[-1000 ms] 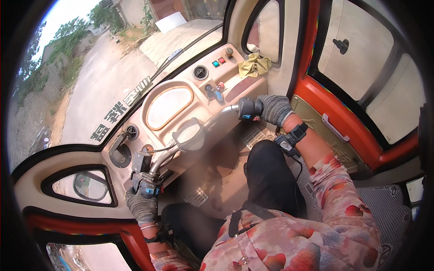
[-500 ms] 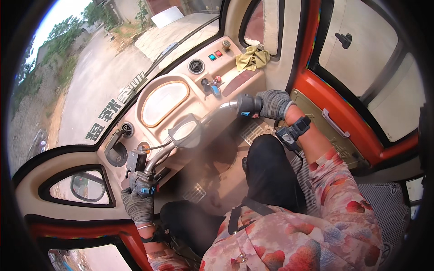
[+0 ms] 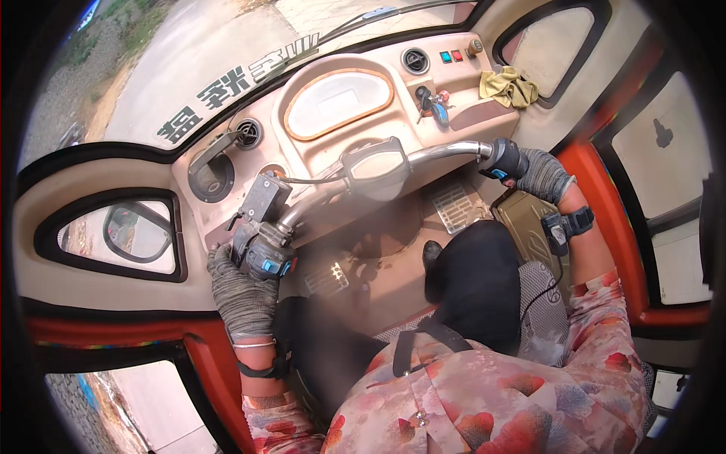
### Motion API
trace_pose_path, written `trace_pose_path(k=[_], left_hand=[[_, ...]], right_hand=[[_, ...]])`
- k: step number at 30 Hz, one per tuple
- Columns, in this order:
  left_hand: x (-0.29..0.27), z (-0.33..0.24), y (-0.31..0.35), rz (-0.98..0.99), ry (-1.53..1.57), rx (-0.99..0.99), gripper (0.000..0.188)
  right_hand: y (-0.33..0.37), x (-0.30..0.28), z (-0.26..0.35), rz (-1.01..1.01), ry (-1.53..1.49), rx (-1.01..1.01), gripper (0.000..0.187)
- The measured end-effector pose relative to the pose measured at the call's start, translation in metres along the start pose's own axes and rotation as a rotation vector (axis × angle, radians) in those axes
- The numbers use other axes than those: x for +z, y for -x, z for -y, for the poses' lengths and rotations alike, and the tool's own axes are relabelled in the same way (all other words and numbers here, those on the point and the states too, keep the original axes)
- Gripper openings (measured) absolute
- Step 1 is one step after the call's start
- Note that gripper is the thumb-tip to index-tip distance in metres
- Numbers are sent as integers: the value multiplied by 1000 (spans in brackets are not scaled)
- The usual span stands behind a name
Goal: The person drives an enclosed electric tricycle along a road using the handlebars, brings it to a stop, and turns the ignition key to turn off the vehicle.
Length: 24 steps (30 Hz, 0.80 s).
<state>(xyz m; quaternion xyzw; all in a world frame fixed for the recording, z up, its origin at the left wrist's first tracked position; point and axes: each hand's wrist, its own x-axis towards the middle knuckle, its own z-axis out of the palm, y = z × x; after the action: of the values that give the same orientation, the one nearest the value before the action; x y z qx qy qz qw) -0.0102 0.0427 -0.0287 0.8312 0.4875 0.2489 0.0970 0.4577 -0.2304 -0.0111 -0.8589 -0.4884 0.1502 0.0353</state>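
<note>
I sit inside a small cab with both gloved hands on a silver handlebar point(image 3: 450, 150). My left hand point(image 3: 243, 291), in a grey knit glove, is closed round the left grip beside a black switch block with blue buttons point(image 3: 266, 256). My right hand point(image 3: 546, 175), gloved alike, is closed round the right grip next to another switch block point(image 3: 503, 160). A pale oval-faced cover point(image 3: 376, 168) sits at the handlebar's middle. Both grips are mostly hidden by the fingers. A strapped device point(image 3: 569, 225) is on my right wrist.
Ahead is a beige dashboard with a display panel point(image 3: 339, 104), round vents point(image 3: 415, 61), keys on a ring point(image 3: 436, 110) and a yellowish cloth point(image 3: 508, 87). Metal pedals point(image 3: 454, 207) lie on the floor. A windshield with a wiper shows a road point(image 3: 170, 57). Red door frames flank me.
The view has turned, so the dashboard and handlebar sit more level and further right. The handlebar appears swung round against the dashboard. Both hands keep hold of the grips.
</note>
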Motion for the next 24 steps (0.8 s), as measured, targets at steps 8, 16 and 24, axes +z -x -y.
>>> trace_pose_path(k=[8, 16, 24], left_hand=[[-26, -20, 0, 243, -269, -213, 44], [-25, -16, 3, 260, -231, -198, 39], [-27, -36, 6, 275, -210, -254, 53]], right_hand=[[9, -38, 42, 90, 14, 143, 63], [-22, -55, 295, -392, 37, -956, 33], [-74, 10, 418, -93, 241, -946, 22]])
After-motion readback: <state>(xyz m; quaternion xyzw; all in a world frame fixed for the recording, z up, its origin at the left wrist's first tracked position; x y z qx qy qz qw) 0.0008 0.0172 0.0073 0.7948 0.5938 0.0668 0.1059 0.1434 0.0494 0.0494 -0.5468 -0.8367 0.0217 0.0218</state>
